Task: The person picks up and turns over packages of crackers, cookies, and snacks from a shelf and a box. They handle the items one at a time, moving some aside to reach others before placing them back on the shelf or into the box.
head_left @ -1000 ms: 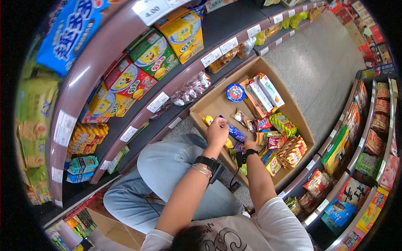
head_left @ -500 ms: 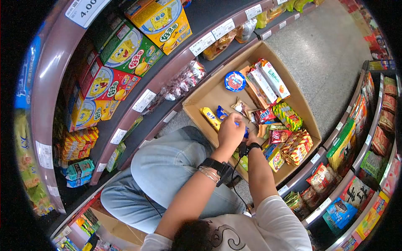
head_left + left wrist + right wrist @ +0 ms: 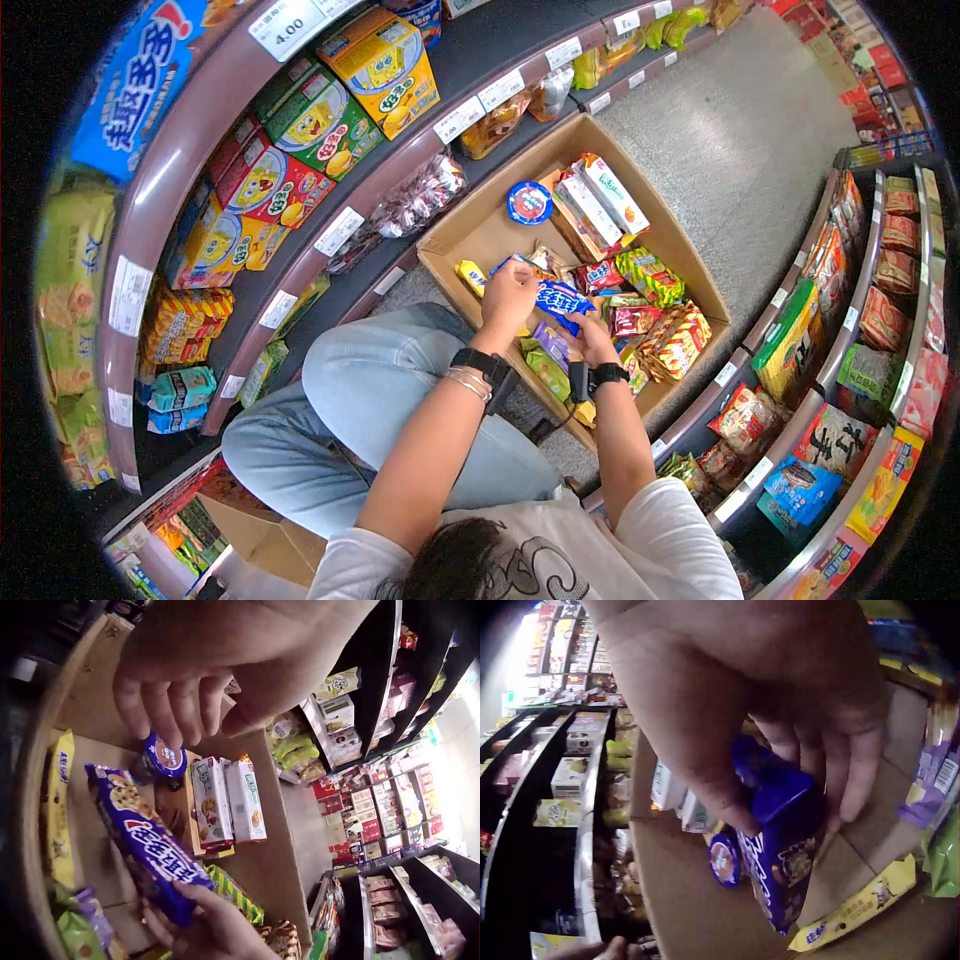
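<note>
A blue biscuit packet (image 3: pixel 562 298) hangs over the open cardboard box (image 3: pixel 470 222). My right hand (image 3: pixel 597 343) grips its near end, thumb and fingers wrapped round it (image 3: pixel 780 825). In the left wrist view the packet (image 3: pixel 146 847) slants below my left hand (image 3: pixel 195 712), whose fingers hang loosely curled above it and hold nothing. In the head view my left hand (image 3: pixel 508 292) is just left of the packet's far end. The right hand (image 3: pixel 210 930) shows at the bottom of the left wrist view.
The box holds a round blue tin (image 3: pixel 529 202), a yellow packet (image 3: pixel 470 276), tall white boxes (image 3: pixel 600 200) and several snack bags. Shelves of cartoon boxes (image 3: pixel 300 130) curve on the left, snack shelves (image 3: pixel 860 330) on the right. My knee (image 3: pixel 380 380) is beside the box.
My left hand, which was on the blue packet, has let go and drawn slightly left. The packet now shows in full, held by my right hand.
</note>
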`<act>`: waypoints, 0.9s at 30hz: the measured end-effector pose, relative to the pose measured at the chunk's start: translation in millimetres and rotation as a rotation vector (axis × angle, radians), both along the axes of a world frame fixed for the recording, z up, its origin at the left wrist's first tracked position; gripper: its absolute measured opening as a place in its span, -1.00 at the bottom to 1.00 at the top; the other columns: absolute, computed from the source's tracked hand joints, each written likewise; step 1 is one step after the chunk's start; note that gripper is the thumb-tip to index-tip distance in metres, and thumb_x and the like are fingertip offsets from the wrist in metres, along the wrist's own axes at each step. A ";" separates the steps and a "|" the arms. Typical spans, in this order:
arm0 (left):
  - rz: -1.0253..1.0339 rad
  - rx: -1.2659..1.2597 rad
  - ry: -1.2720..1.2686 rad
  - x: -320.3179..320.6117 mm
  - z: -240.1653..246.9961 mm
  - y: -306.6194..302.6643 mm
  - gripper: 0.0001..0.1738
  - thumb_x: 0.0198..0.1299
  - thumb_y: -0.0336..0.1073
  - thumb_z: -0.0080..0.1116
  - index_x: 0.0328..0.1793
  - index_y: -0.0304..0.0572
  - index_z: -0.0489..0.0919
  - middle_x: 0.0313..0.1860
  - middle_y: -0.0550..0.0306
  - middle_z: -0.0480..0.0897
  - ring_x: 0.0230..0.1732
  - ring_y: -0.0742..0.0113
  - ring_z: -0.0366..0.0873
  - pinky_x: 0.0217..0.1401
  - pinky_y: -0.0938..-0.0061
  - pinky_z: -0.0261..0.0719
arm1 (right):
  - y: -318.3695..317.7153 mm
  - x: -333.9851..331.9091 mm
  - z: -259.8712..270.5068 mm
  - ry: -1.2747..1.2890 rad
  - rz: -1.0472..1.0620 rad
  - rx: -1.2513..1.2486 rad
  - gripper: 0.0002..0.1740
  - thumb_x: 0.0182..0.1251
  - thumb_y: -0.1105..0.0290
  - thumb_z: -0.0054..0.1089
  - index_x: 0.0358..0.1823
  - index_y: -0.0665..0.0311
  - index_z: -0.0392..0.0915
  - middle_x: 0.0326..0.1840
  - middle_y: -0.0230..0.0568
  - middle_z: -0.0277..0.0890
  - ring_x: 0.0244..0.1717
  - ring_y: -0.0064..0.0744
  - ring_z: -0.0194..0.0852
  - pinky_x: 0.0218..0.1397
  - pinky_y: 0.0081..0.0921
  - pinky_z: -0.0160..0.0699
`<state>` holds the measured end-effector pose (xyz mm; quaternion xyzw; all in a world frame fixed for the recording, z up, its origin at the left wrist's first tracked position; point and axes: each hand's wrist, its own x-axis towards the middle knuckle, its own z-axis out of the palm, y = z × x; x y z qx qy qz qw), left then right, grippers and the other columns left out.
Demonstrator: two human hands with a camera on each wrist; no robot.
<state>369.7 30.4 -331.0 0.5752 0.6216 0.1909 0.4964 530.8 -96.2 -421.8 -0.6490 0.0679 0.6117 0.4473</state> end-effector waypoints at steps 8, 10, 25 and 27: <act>0.104 0.128 0.174 -28.7 -7.0 3.9 -0.37 0.11 0.12 0.21 0.13 -0.24 0.51 0.15 -0.22 0.53 0.25 -0.10 0.40 0.29 0.15 0.32 | -34.6 31.9 84.1 -0.047 0.226 0.309 -0.64 0.19 0.57 0.28 0.02 0.39 0.45 -0.02 -0.17 0.58 -0.04 -0.41 0.59 0.18 -0.46 0.53; 0.118 0.144 0.177 -41.0 -2.1 4.1 -0.30 0.12 0.20 0.17 0.16 -0.25 0.50 0.17 -0.25 0.52 0.26 -0.12 0.38 0.29 0.15 0.32 | -39.4 31.2 97.0 -0.071 0.257 0.359 -0.61 0.17 0.60 0.28 0.04 0.42 0.44 -0.02 -0.17 0.58 -0.03 -0.41 0.58 0.18 -0.44 0.51; 0.103 -0.383 -0.685 -89.9 73.4 -15.9 -0.54 0.26 0.07 0.20 -0.02 -0.20 0.57 -0.21 0.22 0.68 -0.27 0.56 0.63 -0.23 0.64 0.59 | -20.2 -6.7 168.7 -0.151 0.076 0.593 -0.64 0.42 0.34 0.10 0.16 0.30 0.37 0.00 -0.23 0.56 -0.05 -0.40 0.60 0.02 -0.28 0.65; 0.000 -0.317 -0.663 -93.5 72.5 -19.0 -0.54 0.22 0.03 0.25 0.04 -0.18 0.55 -0.16 0.22 0.65 -0.20 0.55 0.59 -0.14 0.60 0.57 | -17.9 -11.4 171.2 -0.193 -0.061 0.651 -0.61 0.39 0.39 0.13 0.19 0.29 0.34 0.02 -0.23 0.54 -0.03 -0.38 0.59 0.04 -0.29 0.64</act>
